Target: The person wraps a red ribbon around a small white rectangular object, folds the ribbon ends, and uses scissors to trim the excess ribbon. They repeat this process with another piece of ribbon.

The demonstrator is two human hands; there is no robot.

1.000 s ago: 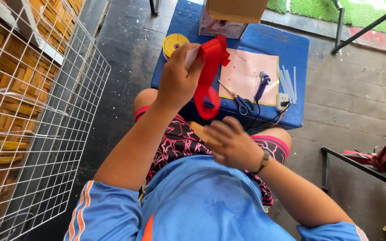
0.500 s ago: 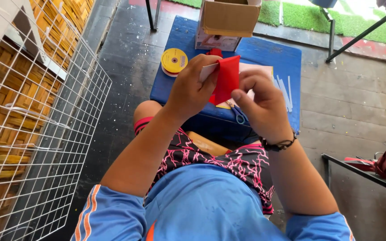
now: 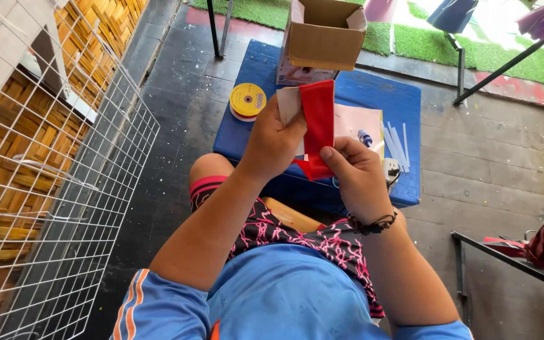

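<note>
Cardboard box [image 3: 325, 38] and yellow tape roll [image 3: 248, 99] on blue surface [image 3: 404, 101]. Red ribbon [image 3: 319, 123] upright between left hand [image 3: 273, 143] and right hand [image 3: 354, 173], both gripping it.

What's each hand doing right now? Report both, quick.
Left hand: closed on the red ribbon and a white card.
Right hand: closed, pinching the ribbon's lower end.
</note>
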